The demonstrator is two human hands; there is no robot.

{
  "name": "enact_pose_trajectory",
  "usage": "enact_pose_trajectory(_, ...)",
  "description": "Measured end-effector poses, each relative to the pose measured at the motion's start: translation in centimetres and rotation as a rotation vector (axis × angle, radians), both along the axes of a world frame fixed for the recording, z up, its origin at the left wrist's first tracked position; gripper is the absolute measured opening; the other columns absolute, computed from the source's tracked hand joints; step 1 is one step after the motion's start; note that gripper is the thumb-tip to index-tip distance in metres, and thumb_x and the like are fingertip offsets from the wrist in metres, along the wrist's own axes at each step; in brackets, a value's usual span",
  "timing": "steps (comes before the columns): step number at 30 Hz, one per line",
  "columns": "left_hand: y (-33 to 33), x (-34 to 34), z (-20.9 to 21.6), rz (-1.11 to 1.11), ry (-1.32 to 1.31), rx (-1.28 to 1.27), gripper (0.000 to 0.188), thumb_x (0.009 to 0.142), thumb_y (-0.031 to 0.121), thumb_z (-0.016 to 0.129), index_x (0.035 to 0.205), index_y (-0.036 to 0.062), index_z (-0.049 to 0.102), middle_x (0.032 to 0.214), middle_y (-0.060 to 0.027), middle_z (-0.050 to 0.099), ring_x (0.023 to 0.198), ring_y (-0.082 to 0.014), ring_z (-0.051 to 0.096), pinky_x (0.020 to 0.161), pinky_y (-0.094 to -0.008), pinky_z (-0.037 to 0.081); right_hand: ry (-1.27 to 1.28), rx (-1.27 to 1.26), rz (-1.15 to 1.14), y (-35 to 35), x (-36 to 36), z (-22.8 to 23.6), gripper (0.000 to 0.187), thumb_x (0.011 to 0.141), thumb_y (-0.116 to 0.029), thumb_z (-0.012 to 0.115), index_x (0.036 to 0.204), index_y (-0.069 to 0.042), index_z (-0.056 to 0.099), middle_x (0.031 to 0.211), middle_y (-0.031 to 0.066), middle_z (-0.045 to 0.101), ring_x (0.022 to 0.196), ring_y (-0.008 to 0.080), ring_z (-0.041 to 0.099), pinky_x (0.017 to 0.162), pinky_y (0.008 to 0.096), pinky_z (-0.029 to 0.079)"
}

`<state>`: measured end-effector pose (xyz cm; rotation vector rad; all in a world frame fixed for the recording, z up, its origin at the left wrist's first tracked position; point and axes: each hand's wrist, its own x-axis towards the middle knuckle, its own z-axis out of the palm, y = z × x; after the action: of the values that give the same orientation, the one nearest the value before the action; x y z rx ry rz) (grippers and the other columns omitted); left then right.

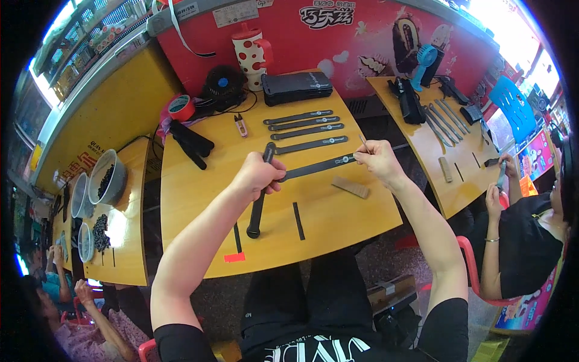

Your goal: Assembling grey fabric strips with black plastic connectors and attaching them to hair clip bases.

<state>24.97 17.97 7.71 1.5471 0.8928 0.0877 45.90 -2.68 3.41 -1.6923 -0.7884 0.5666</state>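
Between my hands a flat black strap (pixel 319 166) with white print near one end is stretched out over the yellow table. My left hand (pixel 260 171) is closed on its left end. A second dark strap length (pixel 257 211) runs crosswise at that hand; whether it joins the first is hidden by my fingers. My right hand (pixel 377 163) pinches the printed end, and a thin pointed piece sticks up from its fingers, too small to name. Beyond the hands lie several similar straps (pixel 310 144) in a row. A tan flat block (pixel 350 186) sits below the stretched strap.
Two black strips (pixel 298 221) and a red tab (pixel 234 257) mark the near tabletop. Farther back are small snips (pixel 240 125), a black pouch stack (pixel 297 88), a dotted tumbler (pixel 248 57), a black fan (pixel 224 83) and red tape (pixel 181 107). Co-workers sit at both side tables.
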Motion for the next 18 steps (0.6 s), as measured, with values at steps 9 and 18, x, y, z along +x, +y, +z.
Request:
enact_pose_trajectory(9, 2.9, 3.4, -3.4, 0.025, 0.166, 0.006, 0.015, 0.081, 0.005, 0.069, 0.084, -0.0005, 0.056, 0.064, -0.0085, 0.058, 0.042, -0.0162, 0.054, 0.036, -0.029, 0.038, -0.35, -0.241, -0.118, 3.8, 2.3, -2.5, 0.014, 0.071, -0.007, 0.074, 0.077, 0.0, 0.063, 0.065, 0.0093, 0.06, 0.062, 0.0197, 0.06, 0.059, 0.0336, 0.046)
enact_pose_trajectory(18, 2.8, 1.4, -1.0, 0.015, 0.17, 0.039, 0.028, 0.084, 0.021, 0.072, 0.091, 0.0005, 0.054, 0.068, -0.008, 0.058, 0.042, -0.0148, 0.054, 0.036, -0.0277, 0.039, -0.517, -0.353, -0.179, 4.1, 1.4, -1.6, 0.019, 0.072, -0.013, 0.074, 0.08, -0.001, 0.063, 0.07, 0.0128, 0.063, 0.069, 0.0276, 0.064, 0.063, 0.0376, 0.048)
